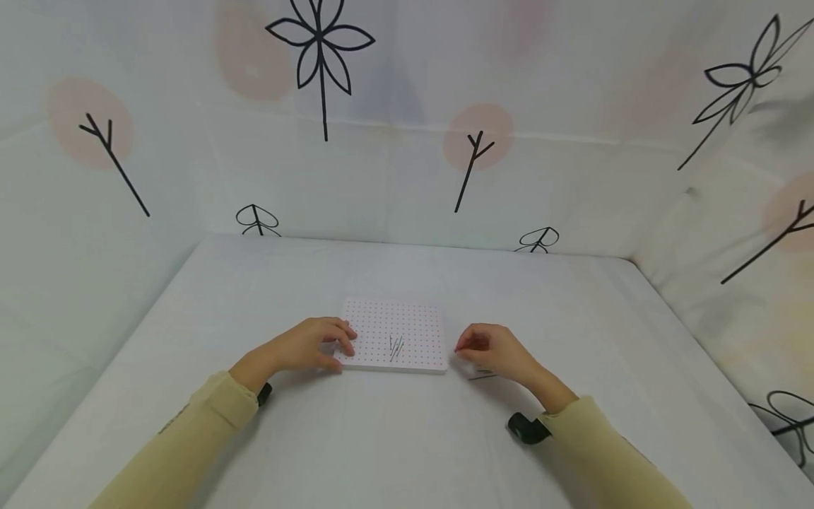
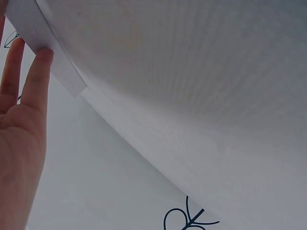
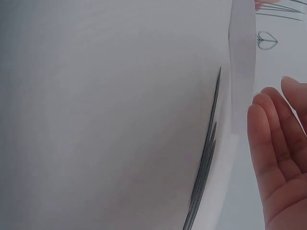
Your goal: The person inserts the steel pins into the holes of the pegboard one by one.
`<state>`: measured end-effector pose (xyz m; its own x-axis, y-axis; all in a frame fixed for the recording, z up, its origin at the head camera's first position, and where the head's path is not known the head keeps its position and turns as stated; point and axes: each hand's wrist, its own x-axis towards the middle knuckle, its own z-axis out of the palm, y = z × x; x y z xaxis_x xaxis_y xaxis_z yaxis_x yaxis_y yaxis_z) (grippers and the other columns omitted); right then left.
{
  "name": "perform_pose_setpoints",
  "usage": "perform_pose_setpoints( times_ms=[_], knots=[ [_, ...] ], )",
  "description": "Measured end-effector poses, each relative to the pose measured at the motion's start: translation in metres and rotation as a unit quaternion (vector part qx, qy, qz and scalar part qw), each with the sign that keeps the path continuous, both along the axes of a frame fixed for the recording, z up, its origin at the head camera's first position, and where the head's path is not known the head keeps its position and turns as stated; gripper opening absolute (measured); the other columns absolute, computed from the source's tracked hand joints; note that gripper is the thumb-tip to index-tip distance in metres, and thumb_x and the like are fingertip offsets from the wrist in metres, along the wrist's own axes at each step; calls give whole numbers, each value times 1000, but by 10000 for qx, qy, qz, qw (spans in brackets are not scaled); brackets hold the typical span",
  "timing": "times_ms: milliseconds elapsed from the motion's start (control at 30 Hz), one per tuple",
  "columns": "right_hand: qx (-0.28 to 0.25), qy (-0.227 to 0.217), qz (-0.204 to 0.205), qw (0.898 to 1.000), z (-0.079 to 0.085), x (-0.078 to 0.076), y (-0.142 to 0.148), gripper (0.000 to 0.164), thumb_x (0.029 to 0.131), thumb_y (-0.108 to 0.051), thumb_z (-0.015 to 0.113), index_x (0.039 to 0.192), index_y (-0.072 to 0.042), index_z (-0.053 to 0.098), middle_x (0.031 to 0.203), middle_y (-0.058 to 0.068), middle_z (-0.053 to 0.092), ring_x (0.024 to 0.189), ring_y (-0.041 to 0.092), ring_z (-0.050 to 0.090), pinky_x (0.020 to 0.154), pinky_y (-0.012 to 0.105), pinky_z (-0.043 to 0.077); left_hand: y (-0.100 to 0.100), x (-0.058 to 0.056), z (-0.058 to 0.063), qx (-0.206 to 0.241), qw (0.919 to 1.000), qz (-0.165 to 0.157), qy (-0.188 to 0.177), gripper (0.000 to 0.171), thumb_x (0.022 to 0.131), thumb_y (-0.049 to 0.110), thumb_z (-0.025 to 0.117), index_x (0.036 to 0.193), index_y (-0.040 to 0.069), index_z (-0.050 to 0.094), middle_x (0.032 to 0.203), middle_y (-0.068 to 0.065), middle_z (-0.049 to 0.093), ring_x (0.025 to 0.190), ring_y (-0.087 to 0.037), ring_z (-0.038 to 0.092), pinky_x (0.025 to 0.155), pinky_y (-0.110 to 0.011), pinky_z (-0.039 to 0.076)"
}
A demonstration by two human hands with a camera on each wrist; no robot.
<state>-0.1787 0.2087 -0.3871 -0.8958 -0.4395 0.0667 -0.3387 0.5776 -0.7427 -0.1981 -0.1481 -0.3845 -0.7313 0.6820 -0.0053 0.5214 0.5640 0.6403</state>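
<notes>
A white square pegboard (image 1: 416, 322), dotted with rows of small holes, lies on the table. Several thin dark sticks (image 1: 396, 349) rise from its near part. My left hand (image 1: 314, 344) rests at the board's left edge, fingers over the top and thumb by the near corner. In the left wrist view, fingertips (image 2: 45, 53) touch the board's side. My right hand (image 1: 499, 350) is just right of the board, thumb and fingertips drawn together with a tiny dark spot there; I cannot tell whether it holds a stick. Beneath it, more loose dark sticks (image 3: 204, 167) lie in a small bunch.
White cloth covers the table (image 1: 356, 445). Behind and at both sides hang white curtains (image 1: 394, 184) with dark leaf and twig drawings. A dark wrist device (image 1: 528, 428) sits below the right sleeve.
</notes>
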Motion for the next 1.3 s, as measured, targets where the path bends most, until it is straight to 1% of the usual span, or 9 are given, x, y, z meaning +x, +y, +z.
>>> perform_pose_setpoints(
  times_ms=[167,400,600,700,800,1067,1300],
  knots=[
    [-55,-100,-71,9999,1,2,9,6,83,-7,69,86,-8,64,86,1,63,79,16,60,66,25,52,1,0,0,-19,10000,-36,45,20,73,9,79,88,18,69,120,-2,58,122,-27,44,104,-46,32],
    [62,-60,-250,9997,1,5,18,6,83,-8,70,86,-9,64,85,-1,63,82,15,60,72,26,51,1,-1,-1,-73,10000,15,25,20,73,9,79,87,19,69,119,-1,57,122,-27,44,103,-46,32],
    [77,-72,-330,9994,4,7,27,7,82,-10,71,87,-10,65,87,-1,64,84,16,61,73,27,50,-1,-2,-1,-52,10000,20,32,20,73,9,79,87,19,69,119,0,58,122,-27,44,103,-46,32],
    [188,-57,-335,9992,5,6,33,7,82,-11,71,87,-10,65,88,-1,64,83,15,60,72,26,50,-1,-2,-2,-35,10000,23,16,20,73,9,79,87,19,69,119,0,58,123,-27,43,104,-46,31],
    [335,-60,-269,9991,5,5,39,7,82,-9,71,86,-10,65,87,-1,63,82,15,59,71,25,49,-1,-1,-2,-35,10000,31,16,21,73,9,79,87,20,69,119,0,58,122,-27,44,104,-46,32],
    [793,-42,118,9968,2,-3,53,9,80,-6,72,86,-7,66,84,-3,62,76,11,56,67,23,49,-1,-2,-3,-52,10000,36,50,20,73,10,79,87,20,69,119,1,58,122,-25,44,103,-45,33],
    [913,-168,300,9952,3,-6,54,10,80,-10,72,88,-7,65,85,-3,60,77,13,53,66,24,47,0,-2,-2,-87,9999,30,68,20,73,10,79,87,20,69,119,1,58,122,-26,44,104,-45,32]
  ],
)
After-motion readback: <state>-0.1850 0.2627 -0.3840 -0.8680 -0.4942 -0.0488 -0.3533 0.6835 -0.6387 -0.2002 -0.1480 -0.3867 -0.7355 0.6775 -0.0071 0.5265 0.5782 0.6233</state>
